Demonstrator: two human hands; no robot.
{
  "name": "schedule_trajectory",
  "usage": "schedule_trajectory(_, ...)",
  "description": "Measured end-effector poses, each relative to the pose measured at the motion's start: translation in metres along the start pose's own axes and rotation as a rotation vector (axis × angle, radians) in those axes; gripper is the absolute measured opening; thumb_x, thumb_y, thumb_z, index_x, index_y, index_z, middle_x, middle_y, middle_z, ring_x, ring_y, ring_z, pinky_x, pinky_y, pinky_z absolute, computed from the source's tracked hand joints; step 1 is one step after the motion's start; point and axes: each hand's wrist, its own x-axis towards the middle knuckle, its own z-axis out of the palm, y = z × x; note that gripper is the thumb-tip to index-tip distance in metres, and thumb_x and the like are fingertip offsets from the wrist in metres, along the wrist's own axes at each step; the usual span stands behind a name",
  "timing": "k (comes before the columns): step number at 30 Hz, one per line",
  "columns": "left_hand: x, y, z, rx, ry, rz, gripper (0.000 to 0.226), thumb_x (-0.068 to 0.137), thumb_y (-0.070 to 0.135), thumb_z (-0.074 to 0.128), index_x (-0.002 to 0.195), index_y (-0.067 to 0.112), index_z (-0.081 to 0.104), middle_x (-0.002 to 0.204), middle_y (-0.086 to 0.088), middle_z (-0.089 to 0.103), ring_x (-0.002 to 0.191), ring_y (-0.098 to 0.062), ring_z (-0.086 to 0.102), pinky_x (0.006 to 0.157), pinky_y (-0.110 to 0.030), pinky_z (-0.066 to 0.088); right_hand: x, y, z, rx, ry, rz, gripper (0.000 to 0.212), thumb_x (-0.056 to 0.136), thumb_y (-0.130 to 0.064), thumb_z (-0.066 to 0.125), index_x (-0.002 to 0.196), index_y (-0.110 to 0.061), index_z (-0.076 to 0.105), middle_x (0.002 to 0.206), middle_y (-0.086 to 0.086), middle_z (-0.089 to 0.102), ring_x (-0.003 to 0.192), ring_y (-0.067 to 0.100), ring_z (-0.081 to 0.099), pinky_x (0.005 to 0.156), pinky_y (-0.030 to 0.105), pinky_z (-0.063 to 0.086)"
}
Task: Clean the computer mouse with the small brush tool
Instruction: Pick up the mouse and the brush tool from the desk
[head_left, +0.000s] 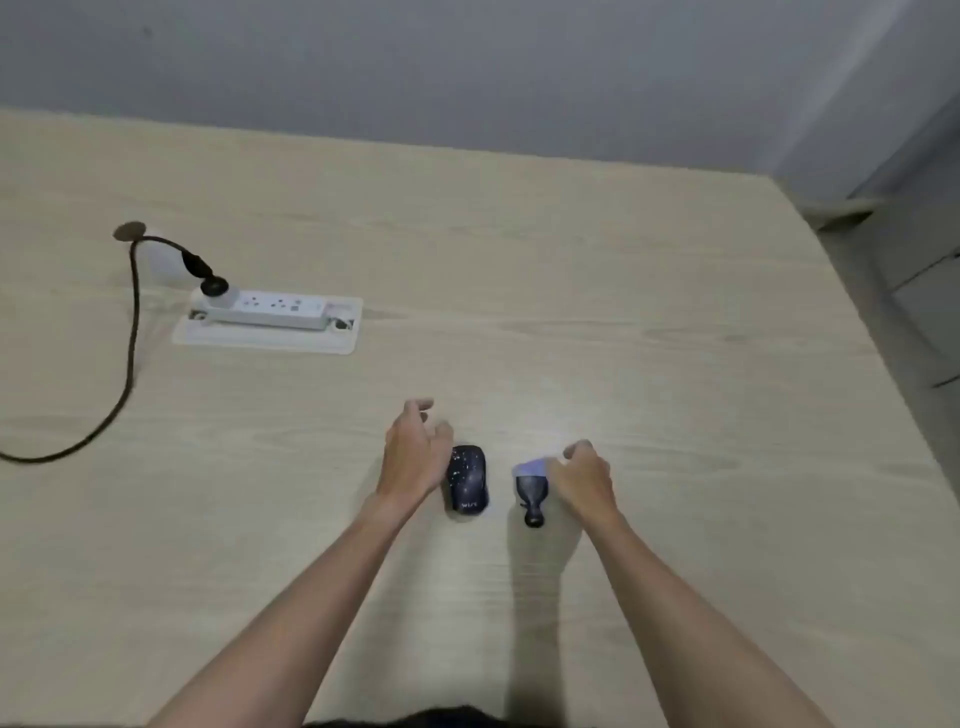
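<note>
Pale matt wood-grain worktop under both hands, glossy dark speckled plastic mouse just right of the left hand, smooth dark plastic brush tool with pale lilac bristles beside the right hand, white plastic power strip well beyond the left hand

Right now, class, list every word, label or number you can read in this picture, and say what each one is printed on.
Dark speckled computer mouse: pale lettering near its rear edge, too blurred to read.
White power strip: small markings on its face, too small to read.
Small black brush tool with pale bristles: no text visible.
</note>
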Motion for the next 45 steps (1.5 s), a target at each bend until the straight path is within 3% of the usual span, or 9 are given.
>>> schedule_trajectory(5, -0.027, -0.03, 0.03, 0.075, -0.094, -0.122, 0.059, 0.085, 0.029, 0.067, 0.136, 0.012, 0.045, 0.133, -0.007, 0.057, 0.125, -0.022, 0.053, 0.104, -0.035, 0.045, -0.017, 0.022, 0.026, -0.025, -0.023, 0.105, 0.04, 0.085, -0.044, 0.066, 0.099, -0.009, 0.054, 0.096, 0.005, 0.058, 0.085, 0.027, 0.058, 0.069, 0.035, 0.045)
schedule_trajectory(9, -0.034, -0.032, 0.051, 0.152, -0.048, -0.128, 0.072, 0.076, 0.042, 0.076, 0.134, 0.017, 0.044, 0.129, -0.004, 0.052, 0.121, -0.024, 0.05, 0.099, -0.033, 0.042, -0.015, 0.027, 0.037, -0.066, -0.012, 0.07, 0.034, 0.077, -0.037, 0.072, 0.088, -0.007, 0.062, 0.09, 0.009, 0.067, 0.085, 0.029, 0.064, 0.065, 0.033, 0.046)
schedule_trajectory(13, -0.034, -0.03, 0.071, 0.277, 0.041, -0.139, 0.093, 0.068, 0.055, 0.079, 0.141, 0.014, 0.037, 0.13, -0.008, 0.046, 0.119, -0.029, 0.047, 0.095, -0.039, 0.044, -0.017, 0.03, 0.041, -0.054, -0.017, 0.001, 0.024, 0.082, -0.031, 0.068, 0.081, -0.009, 0.06, 0.088, 0.008, 0.067, 0.084, 0.027, 0.062, 0.063, 0.034, 0.042)
schedule_trajectory(20, -0.043, -0.045, 0.069, 0.422, 0.06, -0.037, 0.08, 0.072, 0.04, 0.077, 0.138, 0.008, 0.044, 0.123, -0.013, 0.053, 0.109, -0.033, 0.052, 0.089, -0.037, 0.043, -0.034, 0.044, 0.041, 0.239, -0.016, -0.115, 0.011, 0.094, -0.017, 0.061, 0.092, -0.016, 0.051, 0.084, 0.002, 0.062, 0.069, 0.016, 0.054, 0.061, 0.027, 0.04)
schedule_trajectory(29, -0.063, -0.08, 0.048, 0.309, 0.071, 0.054, 0.071, 0.068, 0.037, 0.081, 0.125, 0.011, 0.05, 0.117, -0.005, 0.054, 0.108, -0.026, 0.052, 0.093, -0.036, 0.045, -0.049, 0.045, 0.035, 0.314, 0.022, -0.188, 0.006, 0.093, -0.016, 0.064, 0.087, -0.017, 0.066, 0.081, -0.002, 0.067, 0.075, 0.021, 0.063, 0.069, 0.028, 0.046)
schedule_trajectory(35, -0.065, -0.088, 0.039, 0.233, 0.054, 0.076, 0.061, 0.067, 0.037, 0.084, 0.114, 0.012, 0.051, 0.108, 0.002, 0.049, 0.101, -0.018, 0.049, 0.093, -0.031, 0.044, -0.057, 0.039, 0.035, 0.214, 0.071, -0.278, 0.005, 0.092, -0.007, 0.063, 0.09, -0.009, 0.067, 0.081, -0.003, 0.065, 0.073, 0.004, 0.056, 0.064, 0.008, 0.041)
schedule_trajectory(45, -0.058, -0.082, 0.038, 0.211, 0.045, 0.028, 0.061, 0.068, 0.039, 0.084, 0.111, 0.011, 0.051, 0.111, -0.004, 0.049, 0.103, -0.023, 0.048, 0.09, -0.031, 0.043, -0.046, 0.024, 0.032, 0.157, 0.093, -0.263, 0.015, 0.09, -0.014, 0.06, 0.08, -0.005, 0.056, 0.073, -0.002, 0.055, 0.067, 0.015, 0.049, 0.065, 0.03, 0.042)
